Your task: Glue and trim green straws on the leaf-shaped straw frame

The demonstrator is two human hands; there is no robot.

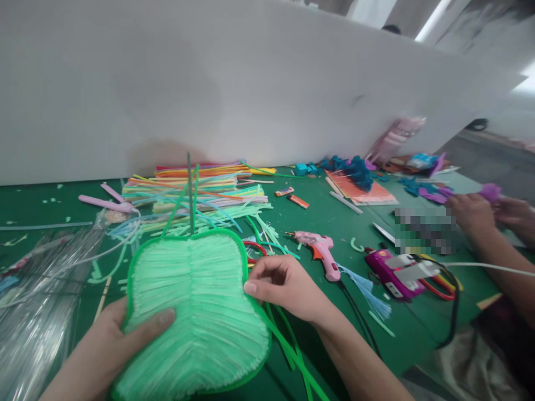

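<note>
1. green fuzzy leaf (204,312) is near the middle, in front of the green table (346,225). its long middle line runs from near to far, and its thin stem (190,195) points far.
2. left hand (121,341) pinches the leaf's left side, thumb flat on top, the other fingers mostly hidden behind.
3. right hand (288,285) bends at the leaf's right edge, thumb and finger curled close. i cannot tell if they pinch it.
4. clear plastic bag (83,267) on the near left holds many thin, shiny sticks (29,345).
</note>
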